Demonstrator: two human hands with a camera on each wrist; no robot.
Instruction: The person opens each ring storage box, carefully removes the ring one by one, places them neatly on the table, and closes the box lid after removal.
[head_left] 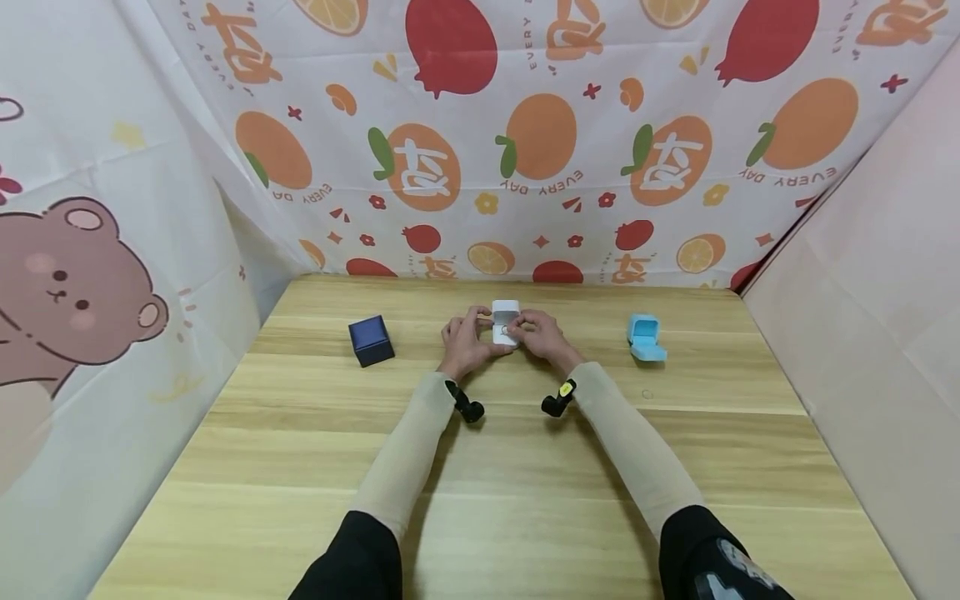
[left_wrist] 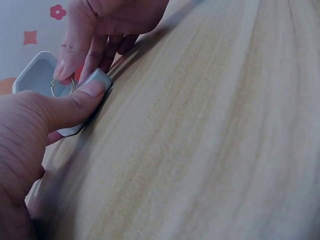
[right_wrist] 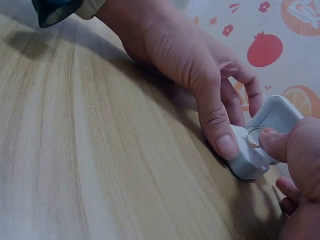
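A white ring box stands with its lid up on the table, between my two hands. My left hand holds it from the left; in the right wrist view the left thumb presses its front edge, the other fingers reaching behind. My right hand pinches a thin gold-coloured ring between thumb and finger. This ring stands upright at the box's cushion, below the raised lid, and the right fingertips cover part of it.
On the left sits a closed navy blue box. An open light blue ring box stands at the right, with a small faint ring shape on the wood in front of it. A fruit-patterned cloth hangs behind the wooden table.
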